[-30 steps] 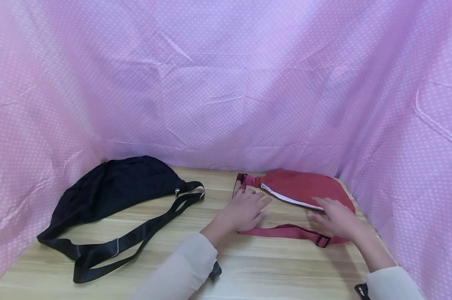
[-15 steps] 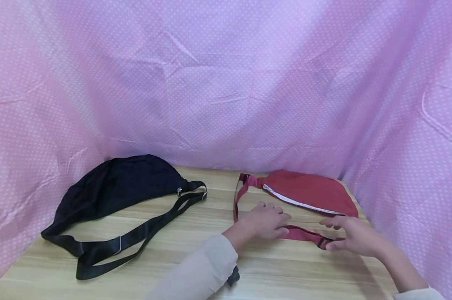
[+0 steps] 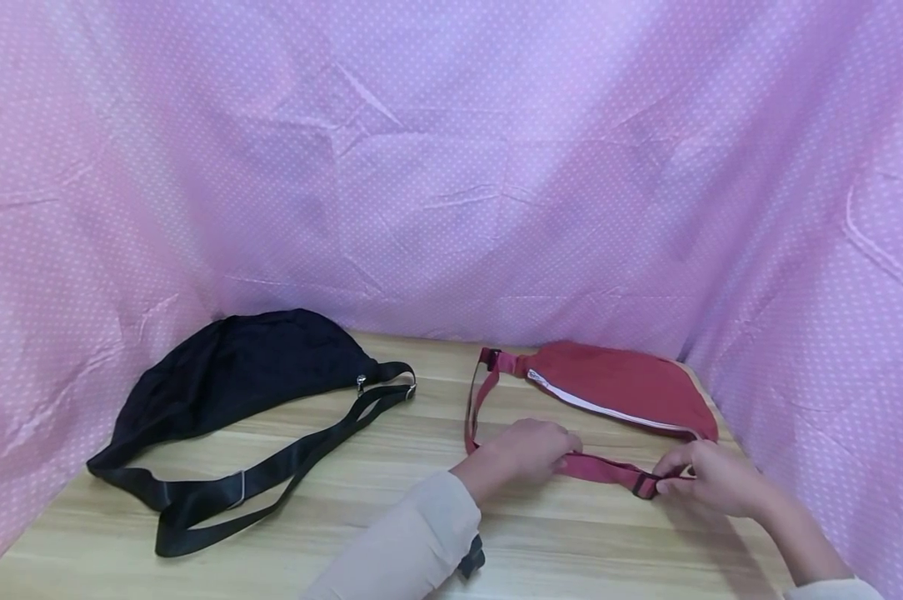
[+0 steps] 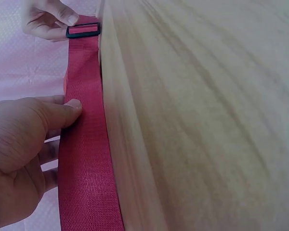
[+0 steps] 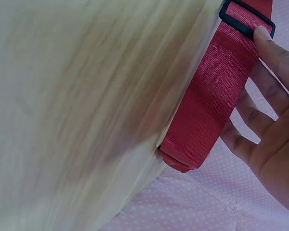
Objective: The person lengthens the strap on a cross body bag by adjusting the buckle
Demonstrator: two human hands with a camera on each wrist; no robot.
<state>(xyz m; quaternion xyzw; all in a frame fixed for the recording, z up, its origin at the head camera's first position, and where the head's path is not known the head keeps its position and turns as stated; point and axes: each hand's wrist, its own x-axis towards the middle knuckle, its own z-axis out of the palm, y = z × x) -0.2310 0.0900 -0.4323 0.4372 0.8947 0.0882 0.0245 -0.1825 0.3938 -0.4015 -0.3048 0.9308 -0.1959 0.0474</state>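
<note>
A red waist bag (image 3: 620, 383) with a white zipper lies at the right of the table, its red strap (image 3: 597, 469) looped toward me. My left hand (image 3: 530, 450) pinches the near stretch of this strap; in the left wrist view the thumb lies on top of the webbing (image 4: 89, 159) and the fingers go behind it. Farther right, my right hand (image 3: 717, 479) holds the same strap beside a black slide buckle (image 3: 644, 486). The right wrist view shows that thumb at the buckle's (image 5: 245, 20) edge, the other fingers behind the strap.
To the left lies a black waist bag (image 3: 241, 375), its long black strap (image 3: 271, 471) spread in front of it. Pink dotted cloth (image 3: 451, 183) hangs behind and on both sides of the wooden table (image 3: 571, 550).
Both hands have come nearer to me, from close to the red bag down onto its strap. The left also moved right. Fingers and thumbs have closed on the strap; the bags stay put.
</note>
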